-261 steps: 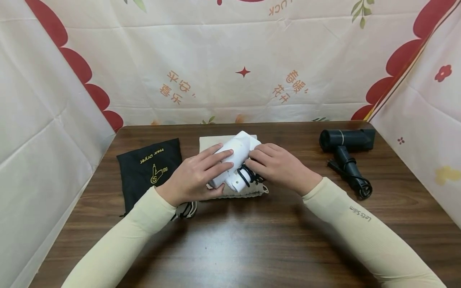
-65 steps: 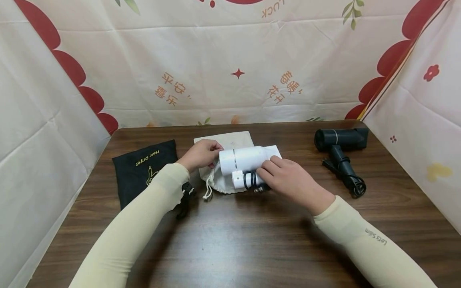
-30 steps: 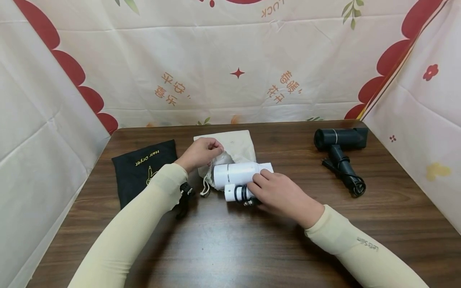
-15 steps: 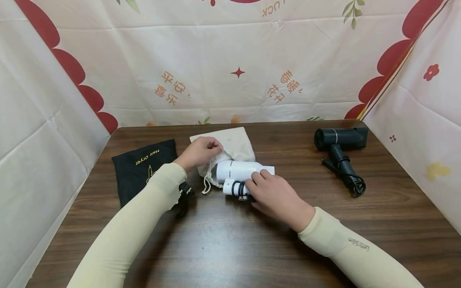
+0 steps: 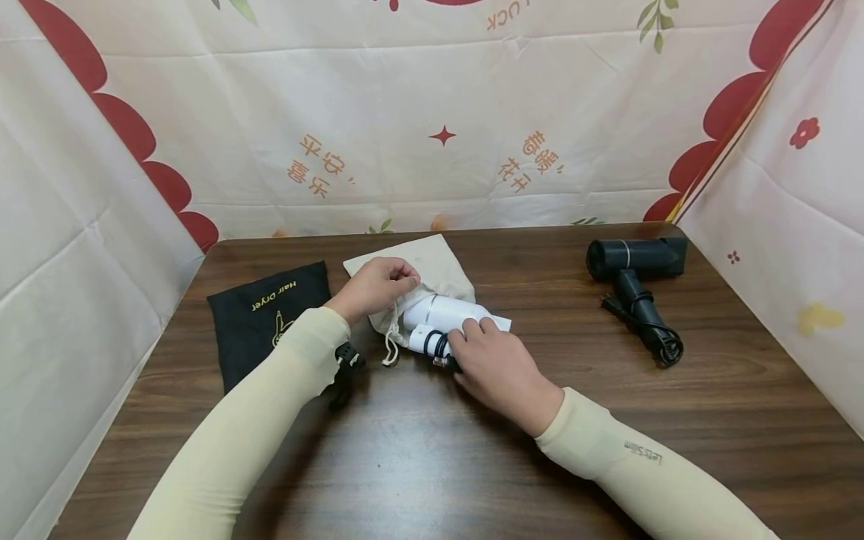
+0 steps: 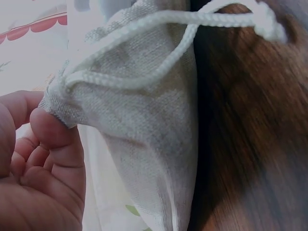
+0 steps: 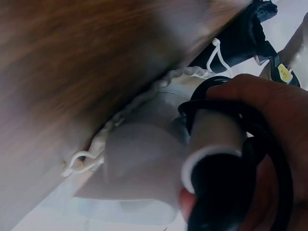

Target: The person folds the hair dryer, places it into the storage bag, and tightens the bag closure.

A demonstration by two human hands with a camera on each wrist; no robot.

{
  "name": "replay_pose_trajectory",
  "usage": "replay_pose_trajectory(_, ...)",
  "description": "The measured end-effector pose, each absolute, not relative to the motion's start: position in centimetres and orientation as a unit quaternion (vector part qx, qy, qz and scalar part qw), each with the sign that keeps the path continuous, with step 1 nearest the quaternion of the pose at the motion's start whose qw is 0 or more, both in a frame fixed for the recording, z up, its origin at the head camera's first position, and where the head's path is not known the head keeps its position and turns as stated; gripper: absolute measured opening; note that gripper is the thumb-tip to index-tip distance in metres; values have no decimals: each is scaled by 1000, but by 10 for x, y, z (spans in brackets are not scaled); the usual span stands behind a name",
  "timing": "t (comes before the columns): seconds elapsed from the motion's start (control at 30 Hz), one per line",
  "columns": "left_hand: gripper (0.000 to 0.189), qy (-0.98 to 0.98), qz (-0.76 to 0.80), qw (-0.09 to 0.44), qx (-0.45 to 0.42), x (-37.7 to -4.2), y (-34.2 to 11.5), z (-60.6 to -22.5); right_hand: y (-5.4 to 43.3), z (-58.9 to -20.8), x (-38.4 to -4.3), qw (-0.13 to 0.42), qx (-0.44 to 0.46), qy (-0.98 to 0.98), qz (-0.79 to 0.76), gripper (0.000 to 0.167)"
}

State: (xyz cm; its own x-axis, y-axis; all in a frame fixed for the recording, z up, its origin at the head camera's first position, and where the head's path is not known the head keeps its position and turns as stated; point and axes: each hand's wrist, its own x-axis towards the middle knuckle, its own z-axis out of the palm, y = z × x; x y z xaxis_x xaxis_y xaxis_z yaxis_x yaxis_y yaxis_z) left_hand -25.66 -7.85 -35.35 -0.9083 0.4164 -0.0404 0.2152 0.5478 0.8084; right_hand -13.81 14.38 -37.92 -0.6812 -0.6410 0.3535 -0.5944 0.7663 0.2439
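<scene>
A cream cloth drawstring bag (image 5: 432, 259) lies near the table's middle, its mouth toward me. My left hand (image 5: 378, 288) pinches the edge of that mouth between thumb and finger; in the left wrist view the white drawstring (image 6: 115, 82) hangs from the cloth (image 6: 139, 115). A white folding hair dryer (image 5: 454, 310) sits with its left end inside the bag's mouth and its nozzle outside at the right. My right hand (image 5: 502, 367) grips its folded handle, which has a black cord (image 5: 432, 342) wound around it. The right wrist view shows the nozzle (image 7: 144, 159) beside the held handle.
At the left lies a black pouch (image 5: 236, 322) printed "Hair Dryer", partly under my left sleeve (image 5: 250, 420). A black hair dryer (image 5: 637, 259) with its cord bundled rests at the right of the wooden table (image 5: 432, 465). Printed cloth (image 5: 378, 97) hangs behind.
The white hair dryer came down off the bag toward me, then turned and slid left into its mouth. The left hand let go of the dryer and took the bag's edge.
</scene>
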Motion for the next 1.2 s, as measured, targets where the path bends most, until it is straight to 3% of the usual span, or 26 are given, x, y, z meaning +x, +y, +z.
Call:
replay_pose_trajectory(0.7, 16, 866, 451, 126, 174, -253, -80, -351, 137, -386, -131, 157, 331, -929, -49, 51)
replay_pose_trajectory(1.2, 15, 860, 461, 138, 170, -251, -83, -352, 145, -382, -118, 179, 342, -922, -30, 26)
